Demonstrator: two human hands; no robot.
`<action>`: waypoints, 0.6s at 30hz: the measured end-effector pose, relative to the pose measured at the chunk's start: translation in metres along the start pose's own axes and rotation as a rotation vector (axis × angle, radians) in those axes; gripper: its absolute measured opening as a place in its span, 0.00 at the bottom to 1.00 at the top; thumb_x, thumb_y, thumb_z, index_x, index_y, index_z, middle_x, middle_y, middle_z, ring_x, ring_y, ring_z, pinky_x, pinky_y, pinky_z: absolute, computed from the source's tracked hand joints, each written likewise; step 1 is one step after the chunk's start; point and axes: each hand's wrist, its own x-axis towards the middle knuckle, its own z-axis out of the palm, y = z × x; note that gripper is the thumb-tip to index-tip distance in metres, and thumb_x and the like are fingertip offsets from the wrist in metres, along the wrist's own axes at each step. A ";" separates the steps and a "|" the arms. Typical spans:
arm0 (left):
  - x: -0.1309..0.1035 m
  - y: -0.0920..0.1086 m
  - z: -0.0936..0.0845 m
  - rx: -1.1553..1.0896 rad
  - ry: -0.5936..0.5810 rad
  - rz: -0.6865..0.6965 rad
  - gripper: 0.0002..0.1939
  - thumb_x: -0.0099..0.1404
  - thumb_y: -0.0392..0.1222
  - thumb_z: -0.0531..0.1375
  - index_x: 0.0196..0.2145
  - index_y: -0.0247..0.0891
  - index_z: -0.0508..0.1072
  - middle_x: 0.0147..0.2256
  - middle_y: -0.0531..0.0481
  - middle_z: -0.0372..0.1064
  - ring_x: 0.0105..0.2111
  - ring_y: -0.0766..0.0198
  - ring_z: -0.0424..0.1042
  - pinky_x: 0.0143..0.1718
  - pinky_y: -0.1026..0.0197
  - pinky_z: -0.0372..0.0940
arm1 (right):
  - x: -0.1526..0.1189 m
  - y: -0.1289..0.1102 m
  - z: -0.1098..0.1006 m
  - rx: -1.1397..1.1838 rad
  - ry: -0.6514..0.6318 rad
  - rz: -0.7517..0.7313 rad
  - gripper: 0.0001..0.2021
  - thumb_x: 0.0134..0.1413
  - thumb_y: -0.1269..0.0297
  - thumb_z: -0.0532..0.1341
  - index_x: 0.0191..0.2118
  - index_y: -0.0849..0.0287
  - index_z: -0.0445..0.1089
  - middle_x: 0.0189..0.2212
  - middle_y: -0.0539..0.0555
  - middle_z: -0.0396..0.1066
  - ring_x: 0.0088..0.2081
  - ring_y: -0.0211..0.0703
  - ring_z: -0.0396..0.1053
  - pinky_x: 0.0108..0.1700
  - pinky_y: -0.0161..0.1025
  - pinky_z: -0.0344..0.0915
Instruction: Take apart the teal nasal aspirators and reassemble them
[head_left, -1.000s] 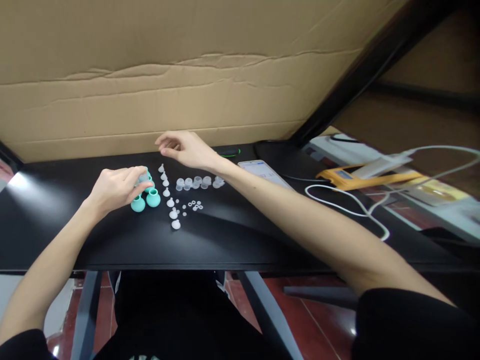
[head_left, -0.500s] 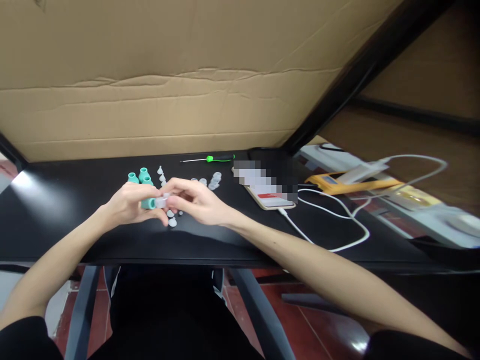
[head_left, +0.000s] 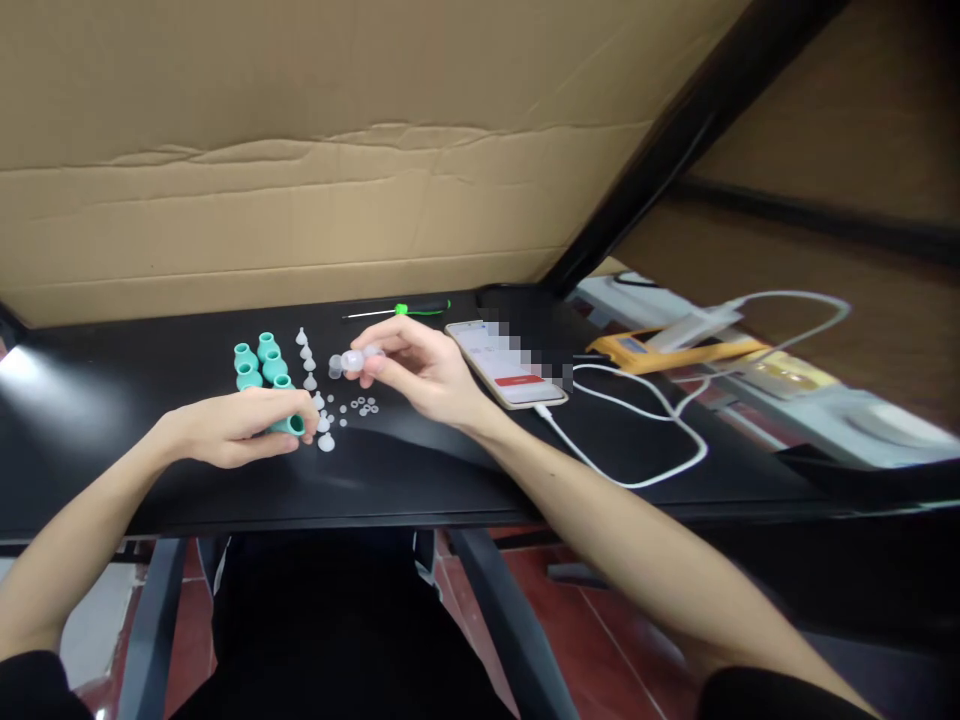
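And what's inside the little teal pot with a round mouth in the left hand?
The teal pot shows only a dark hollow at its mouth; its wall and the left hand hide the rest.

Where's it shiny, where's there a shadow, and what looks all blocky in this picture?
In the head view, white glare shines on the black table at the far left; in that head view, a soft shadow lies below the right hand, and square blocks cover part of the phone.
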 end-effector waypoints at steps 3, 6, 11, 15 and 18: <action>-0.004 -0.005 -0.006 -0.002 -0.045 -0.057 0.05 0.78 0.38 0.60 0.49 0.40 0.75 0.47 0.47 0.81 0.48 0.62 0.80 0.50 0.61 0.72 | -0.001 0.003 -0.002 -0.006 0.022 0.032 0.12 0.71 0.52 0.68 0.47 0.56 0.75 0.32 0.50 0.83 0.29 0.37 0.78 0.36 0.37 0.77; -0.008 -0.014 -0.011 0.128 -0.068 -0.073 0.03 0.76 0.42 0.66 0.45 0.42 0.78 0.49 0.48 0.82 0.56 0.58 0.78 0.62 0.56 0.67 | -0.001 0.000 -0.001 -0.012 0.030 0.030 0.11 0.71 0.53 0.68 0.47 0.56 0.74 0.30 0.49 0.82 0.28 0.36 0.78 0.35 0.36 0.76; -0.009 -0.029 -0.012 0.302 -0.043 -0.060 0.11 0.73 0.51 0.70 0.43 0.42 0.79 0.44 0.50 0.82 0.57 0.56 0.78 0.65 0.51 0.59 | -0.003 -0.007 0.002 -0.016 -0.066 0.034 0.10 0.72 0.57 0.67 0.49 0.56 0.72 0.30 0.48 0.82 0.29 0.36 0.78 0.34 0.35 0.74; -0.007 -0.030 -0.011 0.355 -0.001 -0.042 0.16 0.72 0.58 0.69 0.41 0.42 0.77 0.47 0.48 0.83 0.57 0.53 0.77 0.61 0.50 0.59 | -0.004 -0.008 0.003 -0.027 -0.110 0.031 0.10 0.71 0.58 0.67 0.49 0.57 0.71 0.30 0.48 0.82 0.28 0.37 0.77 0.33 0.35 0.73; -0.007 -0.029 -0.013 0.380 0.008 -0.051 0.18 0.71 0.60 0.69 0.42 0.42 0.77 0.48 0.47 0.83 0.58 0.52 0.76 0.60 0.49 0.59 | -0.004 -0.009 0.003 -0.036 -0.118 0.040 0.10 0.71 0.58 0.67 0.49 0.57 0.71 0.30 0.48 0.82 0.27 0.37 0.77 0.33 0.35 0.73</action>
